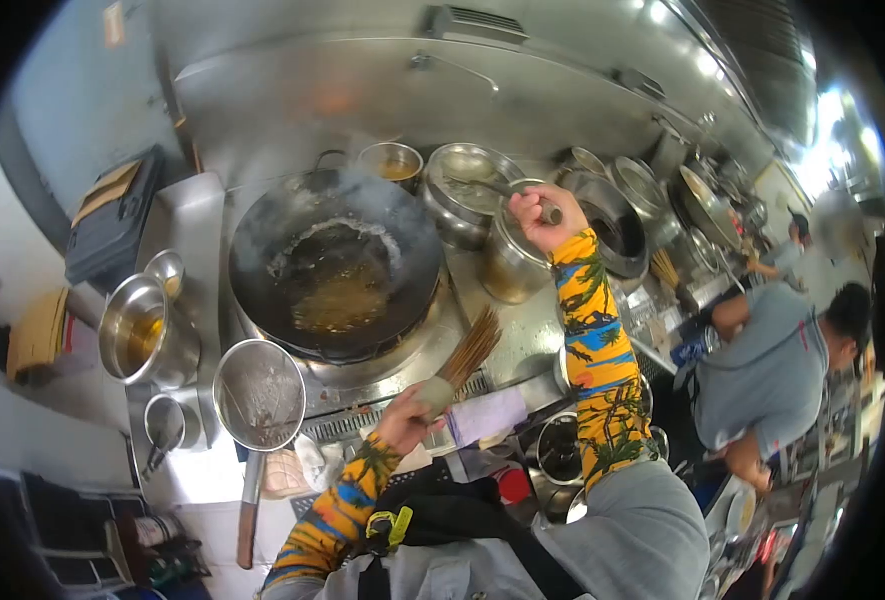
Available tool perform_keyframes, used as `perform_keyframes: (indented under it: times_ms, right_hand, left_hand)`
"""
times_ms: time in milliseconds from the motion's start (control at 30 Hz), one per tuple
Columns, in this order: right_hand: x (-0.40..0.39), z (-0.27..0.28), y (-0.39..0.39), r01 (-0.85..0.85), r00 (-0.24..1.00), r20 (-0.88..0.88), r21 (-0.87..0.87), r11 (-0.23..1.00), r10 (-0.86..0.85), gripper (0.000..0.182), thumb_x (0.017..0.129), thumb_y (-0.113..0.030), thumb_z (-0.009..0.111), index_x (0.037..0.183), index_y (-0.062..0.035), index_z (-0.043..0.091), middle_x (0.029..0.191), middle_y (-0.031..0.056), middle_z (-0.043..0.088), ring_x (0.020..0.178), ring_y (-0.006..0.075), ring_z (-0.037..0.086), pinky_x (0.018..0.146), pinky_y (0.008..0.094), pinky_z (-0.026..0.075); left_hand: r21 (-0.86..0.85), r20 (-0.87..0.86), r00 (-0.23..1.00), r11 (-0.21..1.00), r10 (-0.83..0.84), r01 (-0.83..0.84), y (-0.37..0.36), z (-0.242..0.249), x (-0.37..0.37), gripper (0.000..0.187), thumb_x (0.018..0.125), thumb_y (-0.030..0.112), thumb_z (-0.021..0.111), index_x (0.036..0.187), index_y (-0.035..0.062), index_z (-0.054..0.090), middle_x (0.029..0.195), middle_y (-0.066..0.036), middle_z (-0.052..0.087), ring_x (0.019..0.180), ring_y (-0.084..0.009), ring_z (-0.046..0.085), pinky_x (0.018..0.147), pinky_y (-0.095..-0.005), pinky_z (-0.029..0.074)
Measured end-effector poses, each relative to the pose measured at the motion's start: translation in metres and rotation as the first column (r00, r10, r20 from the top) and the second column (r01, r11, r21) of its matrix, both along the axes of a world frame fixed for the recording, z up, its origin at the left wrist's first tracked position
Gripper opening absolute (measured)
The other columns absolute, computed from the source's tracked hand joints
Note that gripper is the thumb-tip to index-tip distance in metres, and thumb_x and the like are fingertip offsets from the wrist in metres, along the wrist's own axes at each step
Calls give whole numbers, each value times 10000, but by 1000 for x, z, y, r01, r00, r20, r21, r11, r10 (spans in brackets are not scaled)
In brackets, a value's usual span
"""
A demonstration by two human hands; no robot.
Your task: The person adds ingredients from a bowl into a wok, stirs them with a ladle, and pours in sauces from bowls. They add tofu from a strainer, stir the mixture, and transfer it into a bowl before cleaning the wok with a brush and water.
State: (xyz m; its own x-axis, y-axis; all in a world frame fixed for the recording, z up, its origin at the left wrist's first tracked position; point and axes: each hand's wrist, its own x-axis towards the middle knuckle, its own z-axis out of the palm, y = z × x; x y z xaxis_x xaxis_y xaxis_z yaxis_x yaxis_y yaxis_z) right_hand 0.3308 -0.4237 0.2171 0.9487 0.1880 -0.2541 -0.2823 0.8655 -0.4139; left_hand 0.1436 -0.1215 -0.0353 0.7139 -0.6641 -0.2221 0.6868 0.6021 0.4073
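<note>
My left hand [400, 422] is closed around the bound handle of a bamboo wok brush [471, 348], its bristles pointing up and to the right. My right hand [549, 216] grips the handle of a ladle [493, 184], whose bowl end is over a steel pot [453, 215] of cloudy liquid. Left of that pot sits a large black wok [263, 280], steaming, with brownish liquid and a ring of foam in it. The brush is apart from the wok, below its right side.
A strainer [260, 395] and a pot of yellow liquid [123, 340] stand left of the stove. A purple cloth [488, 415] lies at the front edge. Several pots line the back right. A co-worker [763, 360] in grey bends over at the right.
</note>
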Motion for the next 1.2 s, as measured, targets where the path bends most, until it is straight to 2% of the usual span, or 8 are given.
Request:
perform_keyframes:
  times_ms: [300, 400, 533, 700, 800, 900, 967, 1200]
  right_hand:
    - [-165, 25, 96, -112, 990, -84, 35, 993, 114, 177, 903, -26, 536, 1069, 25, 499, 961, 121, 546, 666, 92, 512, 476, 196, 407]
    - [-190, 1, 120, -133, 985, -110, 35, 990, 137, 234, 885, 0, 555, 1115, -35, 529, 964, 142, 560, 671, 96, 514, 483, 195, 405]
    - [-212, -18, 142, -189, 966, -174, 33, 982, 191, 236, 869, -2, 579, 1098, -32, 527, 963, 141, 565, 666, 97, 521, 483, 197, 410]
    - [-224, -30, 156, -294, 953, -108, -104, 950, 283, 148, 863, -43, 599, 998, -59, 541, 921, 127, 586, 638, 91, 531, 470, 196, 420]
    - [-210, -48, 158, -313, 948, -123, -172, 934, 295, 179, 858, -43, 604, 1020, -78, 538, 884, 113, 619, 608, 96, 542, 438, 211, 414]
    - [-198, -58, 142, -311, 950, -160, -405, 860, 268, 428, 865, -68, 620, 1265, -49, 469, 915, 119, 612, 557, 113, 523, 402, 226, 405]
    - [-198, -47, 131, -335, 942, -167, -469, 817, 290, 468, 867, -67, 620, 1297, -53, 437, 928, 132, 616, 545, 120, 526, 393, 233, 402]
    - [-192, -50, 133, -387, 918, -204, -263, 884, 342, 465, 867, -84, 613, 1294, -86, 428, 898, 154, 632, 530, 144, 544, 380, 258, 397]
  left_hand:
    - [414, 491, 834, 774, 253, -479, 145, 142, -26, 537, 888, 230, 639, 1350, 40, 444, 1103, -192, 621, 874, -290, 679, 527, -272, 526]
    - [306, 944, 244, 311, -222, -900, 156, 209, 18, 412, 830, 191, 708, 1192, 20, 610, 1095, -164, 658, 881, -265, 681, 635, -319, 540]
    - [-23, 643, -234, 287, -729, -958, 152, 251, 72, 358, 790, 178, 715, 1127, 64, 671, 1181, -130, 645, 931, -313, 662, 804, -365, 538]
    - [414, 302, -8, 139, -953, -899, 131, 154, 160, 356, 803, 263, 678, 1123, 108, 668, 1224, -112, 626, 1056, -323, 617, 883, -397, 514]
    - [311, 595, 292, -120, -749, -943, 115, 100, 176, 365, 804, 275, 666, 1134, 118, 664, 1186, -112, 644, 1083, -307, 612, 899, -403, 510]
    - [369, 442, 151, 26, -884, -929, 126, 105, 178, 358, 804, 277, 657, 1128, 126, 664, 1123, -123, 668, 1056, -311, 631, 886, -416, 519]
    - [445, 58, 322, -264, -945, -856, 118, 167, 170, 279, 789, 209, 619, 1044, 130, 699, 1015, -132, 692, 933, -323, 673, 837, -437, 537]
    - [454, 398, 334, -133, -855, -881, 102, 136, 175, 322, 820, 295, 620, 1097, 141, 672, 1147, -133, 654, 1007, -345, 639, 889, -452, 509]
